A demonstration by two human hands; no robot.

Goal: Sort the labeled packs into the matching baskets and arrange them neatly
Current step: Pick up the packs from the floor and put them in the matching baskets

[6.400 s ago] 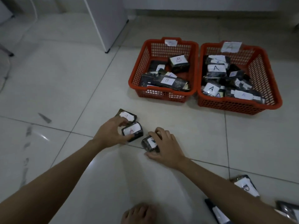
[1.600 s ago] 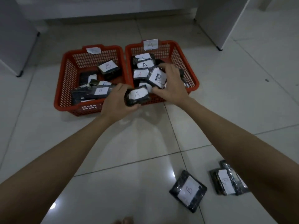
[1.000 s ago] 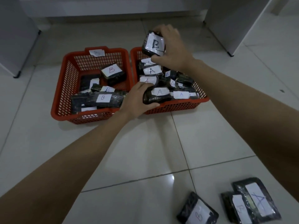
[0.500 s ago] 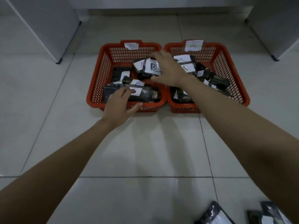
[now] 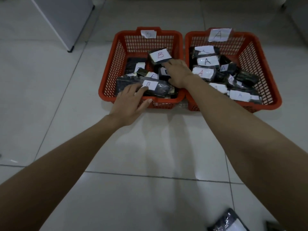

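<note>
Two red baskets stand side by side on the floor. The left basket is tagged B and the right basket is tagged A; each holds several dark packs with white labels. My left hand reaches over the front rim of the B basket. Its straight fingers rest on a long B pack. My right hand is inside the B basket, holding a small B pack low among the others. Just beyond its fingertips lies a pack with a red B.
A loose pack lies on the tiles at the bottom right edge. A white cabinet stands at the back left, and another pale unit at the back right. Both forearms stretch across the open floor in front.
My right hand has lowered the B pack from above the basket down among the other B packs. My left hand has slid forward onto the long B pack.
</note>
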